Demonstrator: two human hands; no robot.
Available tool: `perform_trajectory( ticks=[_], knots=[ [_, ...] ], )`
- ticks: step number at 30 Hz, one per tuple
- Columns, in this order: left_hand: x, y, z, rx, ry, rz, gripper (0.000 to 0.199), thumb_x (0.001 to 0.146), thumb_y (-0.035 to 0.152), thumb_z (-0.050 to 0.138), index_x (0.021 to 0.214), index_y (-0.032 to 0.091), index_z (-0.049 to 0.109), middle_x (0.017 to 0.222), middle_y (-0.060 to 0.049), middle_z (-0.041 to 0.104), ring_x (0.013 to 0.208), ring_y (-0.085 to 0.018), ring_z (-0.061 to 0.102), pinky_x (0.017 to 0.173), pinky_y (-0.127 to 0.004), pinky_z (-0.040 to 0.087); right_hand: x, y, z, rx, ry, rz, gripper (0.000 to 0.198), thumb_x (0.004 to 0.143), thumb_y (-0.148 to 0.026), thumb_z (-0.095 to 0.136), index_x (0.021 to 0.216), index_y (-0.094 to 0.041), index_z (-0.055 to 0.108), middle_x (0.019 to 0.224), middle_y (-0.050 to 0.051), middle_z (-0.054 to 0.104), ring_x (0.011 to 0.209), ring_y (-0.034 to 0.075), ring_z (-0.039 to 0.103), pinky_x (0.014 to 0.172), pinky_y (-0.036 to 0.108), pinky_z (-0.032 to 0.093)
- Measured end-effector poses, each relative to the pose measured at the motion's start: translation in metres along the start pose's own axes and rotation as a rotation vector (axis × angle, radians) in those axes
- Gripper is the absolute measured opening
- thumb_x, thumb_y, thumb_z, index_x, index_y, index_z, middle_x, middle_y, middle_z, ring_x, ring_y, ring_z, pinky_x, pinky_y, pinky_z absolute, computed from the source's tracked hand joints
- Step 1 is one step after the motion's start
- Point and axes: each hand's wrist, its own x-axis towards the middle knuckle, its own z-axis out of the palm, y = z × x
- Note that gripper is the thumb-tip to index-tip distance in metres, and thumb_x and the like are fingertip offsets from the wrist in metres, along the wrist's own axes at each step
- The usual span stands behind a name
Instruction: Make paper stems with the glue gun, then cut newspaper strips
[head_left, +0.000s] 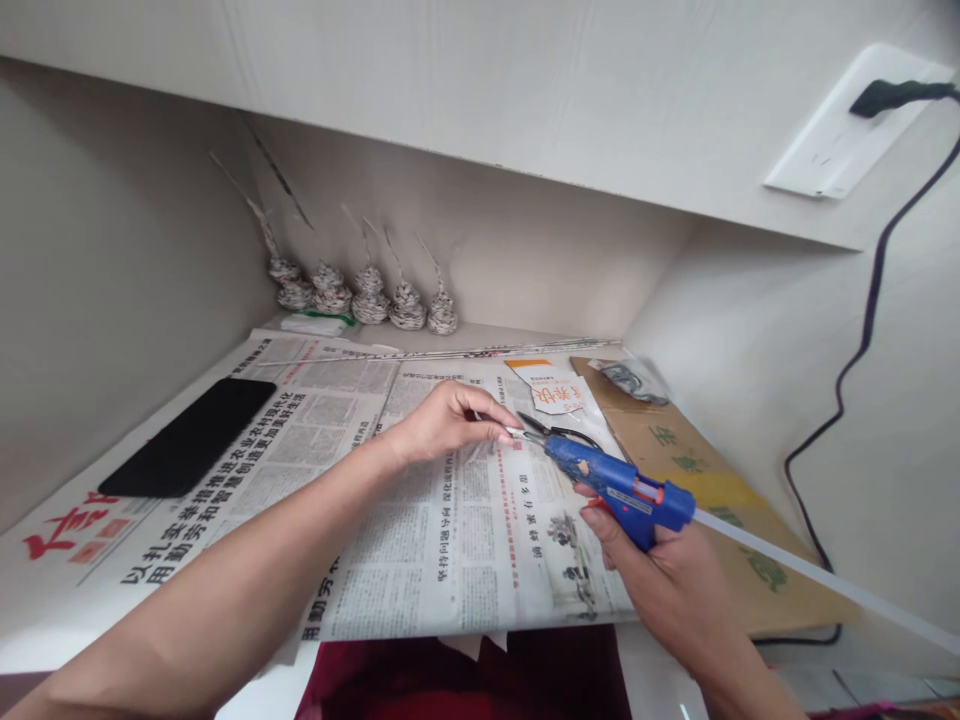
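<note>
My right hand (675,575) is wrapped round the handle of a blue hot glue gun (604,478). A long, whitish glue stick (810,575) sticks out of its back end. The nozzle points left, at the fingertips of my left hand (450,420). Between thumb and finger that hand pinches a small white piece (513,432), whose kind is too small to make out. Nozzle and white piece are very close; I cannot tell if they touch. Just behind the gun lie black-handled scissors (581,436), partly hidden by it.
Newspaper (405,540) covers the table. A black phone (187,437) lies left. Several woven gourd-shaped paper pieces (369,296) stand along the back wall, with long thin paper rods (450,352) before them. Cardboard (697,480) lies right; a black cord (874,330) hangs from the socket (847,130).
</note>
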Motion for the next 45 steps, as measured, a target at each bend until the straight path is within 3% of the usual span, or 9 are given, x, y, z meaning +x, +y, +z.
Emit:
perform_trajectory(
  ticks=[5, 11, 17, 26, 45],
  knots=[
    [0.000, 0.000, 0.000, 0.038, -0.028, 0.031, 0.017, 0.075, 0.022, 0.077, 0.091, 0.018, 0.078, 0.086, -0.006, 0.077, 0.077, -0.015, 0.071, 0.074, -0.024, 0.054, -0.001, 0.003, 0.000, -0.058, -0.033, 0.001, 0.029, 0.085, -0.047, 0.061, 0.100, -0.024, 0.071, 0.094, 0.006, 0.074, 0.087, 0.027, 0.068, 0.084, 0.040, 0.055],
    [0.001, 0.000, 0.000, 0.057, -0.035, 0.021, 0.017, 0.074, 0.020, 0.077, 0.090, 0.016, 0.078, 0.083, -0.006, 0.077, 0.075, -0.015, 0.070, 0.072, -0.023, 0.054, -0.004, 0.005, -0.006, -0.002, -0.198, -0.024, 0.032, 0.091, -0.042, 0.054, 0.118, -0.028, 0.062, 0.114, 0.003, 0.069, 0.104, 0.026, 0.063, 0.090, 0.038, 0.051],
    [0.001, 0.000, 0.000, 0.058, -0.042, 0.013, 0.016, 0.074, 0.020, 0.078, 0.090, 0.015, 0.078, 0.083, -0.006, 0.077, 0.075, -0.014, 0.070, 0.073, -0.023, 0.054, -0.003, 0.010, -0.006, -0.035, -0.198, -0.070, 0.032, 0.093, -0.042, 0.051, 0.121, -0.027, 0.057, 0.119, 0.005, 0.063, 0.115, 0.026, 0.055, 0.099, 0.042, 0.043],
    [0.001, 0.000, 0.000, 0.049, -0.041, 0.014, 0.015, 0.074, 0.018, 0.078, 0.089, 0.015, 0.078, 0.083, -0.006, 0.077, 0.075, -0.014, 0.070, 0.072, -0.022, 0.054, 0.002, 0.005, -0.004, -0.081, -0.184, -0.134, 0.017, 0.095, -0.040, 0.047, 0.102, -0.026, 0.051, 0.097, 0.003, 0.057, 0.092, 0.022, 0.054, 0.082, 0.037, 0.045],
    [0.001, -0.001, 0.001, 0.142, -0.063, 0.005, 0.012, 0.075, 0.021, 0.076, 0.086, 0.015, 0.076, 0.081, -0.006, 0.076, 0.074, -0.014, 0.069, 0.072, -0.023, 0.052, 0.008, -0.014, -0.019, -0.355, -0.241, -0.250, 0.021, 0.096, -0.044, 0.045, 0.091, -0.023, 0.049, 0.095, 0.006, 0.051, 0.080, 0.020, 0.055, 0.069, 0.036, 0.049]
  ],
)
